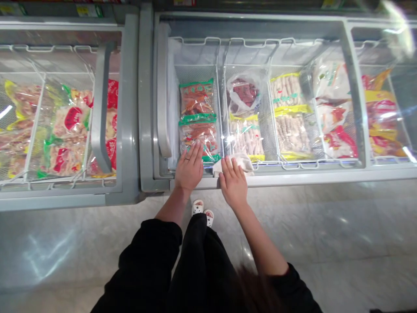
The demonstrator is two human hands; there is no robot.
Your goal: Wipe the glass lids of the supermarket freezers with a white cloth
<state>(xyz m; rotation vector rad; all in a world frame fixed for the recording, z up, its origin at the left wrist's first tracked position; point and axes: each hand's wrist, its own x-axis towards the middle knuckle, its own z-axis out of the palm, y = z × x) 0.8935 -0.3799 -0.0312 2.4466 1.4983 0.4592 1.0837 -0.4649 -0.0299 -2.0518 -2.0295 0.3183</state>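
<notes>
I stand at a chest freezer with curved glass lids. My left hand lies flat, fingers together and stretched out, on the front rim, fingertips over a green-edged bag of frozen sausages. My right hand rests flat on a white cloth pressed against the freezer's front rim. Both hands have black sleeves pushed up the forearms.
Wire baskets hold bagged frozen food: a second sausage bag, a tied plastic bag of meat, yellow-edged packs, red-and-white bags. A second freezer stands to the left, its lid handle upright. Grey tiled floor below.
</notes>
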